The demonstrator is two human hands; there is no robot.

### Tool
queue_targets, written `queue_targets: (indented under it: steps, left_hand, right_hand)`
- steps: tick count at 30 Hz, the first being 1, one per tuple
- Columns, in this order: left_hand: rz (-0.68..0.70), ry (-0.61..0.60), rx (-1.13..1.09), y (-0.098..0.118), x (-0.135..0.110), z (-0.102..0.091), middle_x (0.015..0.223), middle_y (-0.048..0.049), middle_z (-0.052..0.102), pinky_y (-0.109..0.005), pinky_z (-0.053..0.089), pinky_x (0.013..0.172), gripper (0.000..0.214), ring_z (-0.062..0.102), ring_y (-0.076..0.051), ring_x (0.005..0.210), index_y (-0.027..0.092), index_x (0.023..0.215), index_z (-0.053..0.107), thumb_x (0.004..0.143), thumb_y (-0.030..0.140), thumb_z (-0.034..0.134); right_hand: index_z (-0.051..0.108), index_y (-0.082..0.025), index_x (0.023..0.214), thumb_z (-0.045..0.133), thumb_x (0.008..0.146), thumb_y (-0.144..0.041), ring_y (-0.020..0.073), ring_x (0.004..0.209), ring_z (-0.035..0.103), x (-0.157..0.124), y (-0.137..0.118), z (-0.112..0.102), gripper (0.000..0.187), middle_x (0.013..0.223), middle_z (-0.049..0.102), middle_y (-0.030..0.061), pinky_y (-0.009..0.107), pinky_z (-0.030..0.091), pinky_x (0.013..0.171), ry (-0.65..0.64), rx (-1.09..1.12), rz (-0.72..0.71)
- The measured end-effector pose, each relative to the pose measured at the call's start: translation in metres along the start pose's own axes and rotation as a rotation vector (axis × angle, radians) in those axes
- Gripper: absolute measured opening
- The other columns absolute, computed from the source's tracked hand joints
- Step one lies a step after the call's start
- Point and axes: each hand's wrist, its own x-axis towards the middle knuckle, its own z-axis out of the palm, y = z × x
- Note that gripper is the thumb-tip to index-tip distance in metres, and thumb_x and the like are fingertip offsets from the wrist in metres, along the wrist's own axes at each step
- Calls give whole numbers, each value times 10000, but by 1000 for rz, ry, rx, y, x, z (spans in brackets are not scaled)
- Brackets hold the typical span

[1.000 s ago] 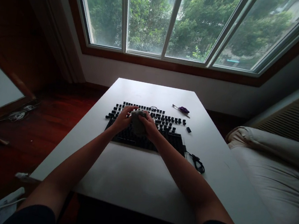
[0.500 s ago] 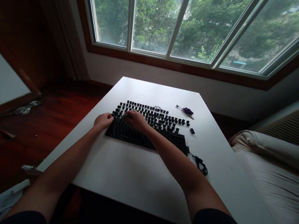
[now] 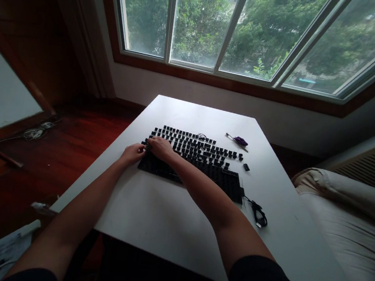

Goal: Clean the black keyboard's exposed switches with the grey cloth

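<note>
Head view: keyboard (image 3: 226, 181) on white table (image 3: 160, 215) near window (image 3: 233, 26), fingers (image 3: 140, 150) pinched or spread: unclear

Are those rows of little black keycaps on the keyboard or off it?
Off: the black keycaps lie in rows on the white table, beyond the keyboard. Whether any remain on it, I cannot tell.

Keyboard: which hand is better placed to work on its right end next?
Probably the right hand: it is nearer to that end of the keyboard, while the left hand is by the opposite end.
</note>
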Motion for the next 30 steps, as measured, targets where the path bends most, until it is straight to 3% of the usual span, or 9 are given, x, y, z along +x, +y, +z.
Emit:
queue_targets:
  steps: [7,15,23,26,30]
  left_hand:
    - [30,-38,-52,-5,2,-2,1001,-16,719,-284,443,783,455,634,-191,891,274,1312,684,886,413,606]
    - [29,-65,-111,-6,-2,-5,1013,-13,726,-283,465,797,472,632,-181,857,266,1334,679,890,402,594]
    - [19,-94,-152,-7,0,-6,1006,-4,726,-281,472,793,482,631,-171,826,260,1334,673,880,404,594]
    - [23,-98,-166,-10,1,-4,1005,5,725,-283,472,798,507,627,-163,803,261,1355,649,863,372,595]
    - [32,-99,-178,-7,-1,-4,1013,14,721,-283,470,820,546,629,-152,793,271,1398,608,856,321,568]
  right_hand:
    - [702,-216,1180,599,945,-262,251,1081,671,-9,17,-9,261,1175,725,92,280,460,795,-63,-31,-39]
    - [752,-233,1108,673,847,-208,259,1008,690,-47,52,-20,274,1099,758,88,282,445,761,-141,-46,2]
    - [804,-246,960,758,753,-186,236,888,695,-87,90,-46,221,955,778,56,275,433,702,-259,-39,88]
    - [798,-233,902,766,753,-235,242,870,691,-84,87,-53,153,930,774,64,280,428,691,-287,-71,108]
    - [745,-225,1070,686,865,-329,248,964,684,-64,57,-47,238,1067,759,85,281,436,733,-114,-71,85]
